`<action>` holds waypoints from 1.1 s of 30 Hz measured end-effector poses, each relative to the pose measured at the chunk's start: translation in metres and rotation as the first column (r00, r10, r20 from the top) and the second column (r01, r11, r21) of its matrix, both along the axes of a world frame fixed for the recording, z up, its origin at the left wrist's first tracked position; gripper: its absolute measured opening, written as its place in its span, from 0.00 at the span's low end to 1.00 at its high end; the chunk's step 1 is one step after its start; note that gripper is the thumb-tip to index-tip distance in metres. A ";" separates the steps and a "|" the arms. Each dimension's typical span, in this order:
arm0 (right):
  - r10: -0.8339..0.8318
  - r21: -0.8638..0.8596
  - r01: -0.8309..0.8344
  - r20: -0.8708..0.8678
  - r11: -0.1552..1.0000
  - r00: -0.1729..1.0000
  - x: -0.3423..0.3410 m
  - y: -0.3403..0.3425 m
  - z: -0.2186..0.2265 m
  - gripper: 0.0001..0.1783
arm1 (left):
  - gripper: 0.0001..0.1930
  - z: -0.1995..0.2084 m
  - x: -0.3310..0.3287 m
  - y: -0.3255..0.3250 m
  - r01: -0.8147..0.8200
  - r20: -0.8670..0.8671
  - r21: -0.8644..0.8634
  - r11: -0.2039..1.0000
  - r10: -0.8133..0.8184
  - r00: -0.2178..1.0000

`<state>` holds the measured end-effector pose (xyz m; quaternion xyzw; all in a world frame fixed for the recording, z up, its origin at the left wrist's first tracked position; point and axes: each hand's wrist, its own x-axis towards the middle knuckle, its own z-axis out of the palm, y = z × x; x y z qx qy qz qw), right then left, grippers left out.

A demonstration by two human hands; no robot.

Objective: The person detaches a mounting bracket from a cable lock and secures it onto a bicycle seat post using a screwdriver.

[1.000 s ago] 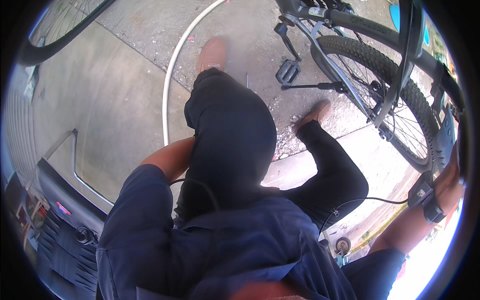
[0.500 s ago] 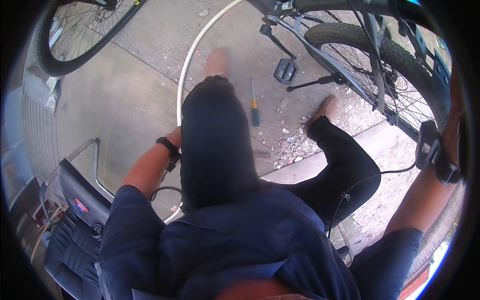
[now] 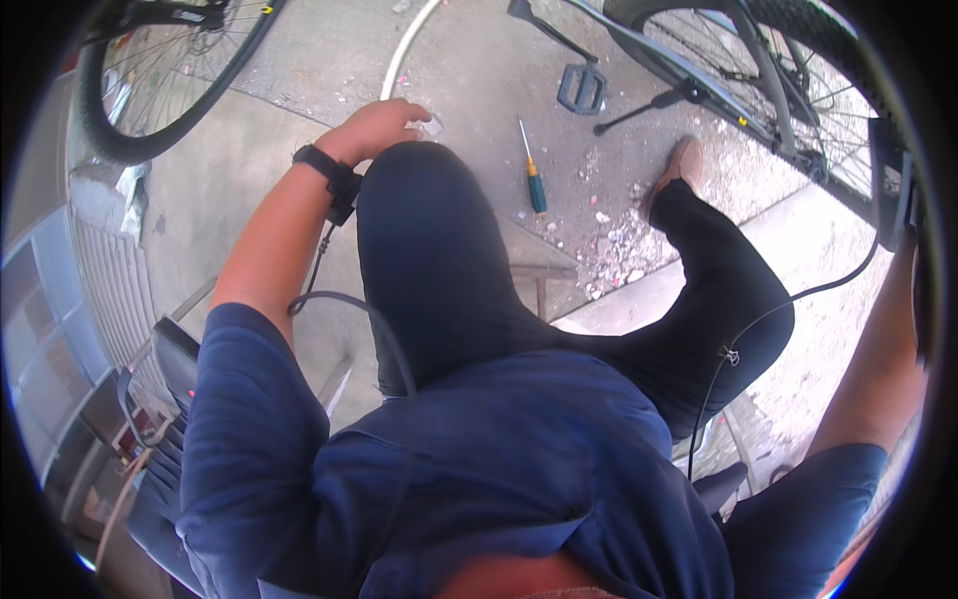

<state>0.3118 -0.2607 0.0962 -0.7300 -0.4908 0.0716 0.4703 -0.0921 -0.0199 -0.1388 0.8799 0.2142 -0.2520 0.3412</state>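
My left hand (image 3: 377,130) reaches out past my left knee, over the concrete. Its fingers are bent around a small whitish piece (image 3: 432,126) at the fingertips, too small to name. A white hose (image 3: 406,48) runs down to this hand; whether the hand touches it I cannot tell. My right forearm stretches out to the right rim beside the bicycle's rear wheel (image 3: 828,45), and my right hand is cut off there. A screwdriver (image 3: 534,180) with a yellow and green handle lies on the ground between my legs.
A pedal (image 3: 582,90) and a kickstand (image 3: 639,112) stick out from the bicycle ahead on the right. Another bicycle wheel (image 3: 100,115) stands at the upper left. Rubble (image 3: 619,240) lies near my right shoe. A black chair (image 3: 175,359) is at my left, and a thin cable (image 3: 828,290) crosses my right leg.
My left hand has moved forward from beside my thigh to beyond my knee. My right hand has slipped out of sight at the right rim. The view has shifted, and the left shoe is now hidden.
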 end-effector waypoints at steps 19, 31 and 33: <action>-0.402 -0.820 0.201 -0.039 0.536 0.915 -0.076 -0.125 -0.359 0.17 | 0.26 -0.145 0.070 -0.113 0.529 0.290 -0.298 0.794 -0.453 0.843; 0.024 -0.505 -0.026 -0.010 0.863 1.000 -0.050 -0.090 -0.088 0.16 | 0.27 -0.155 0.085 -0.146 0.690 0.018 -0.126 0.713 -0.693 0.720; -0.011 -0.395 0.074 0.160 0.916 0.987 -0.033 -0.099 -0.009 0.16 | 0.26 -0.150 0.087 -0.147 0.689 0.019 -0.112 0.716 -0.691 0.722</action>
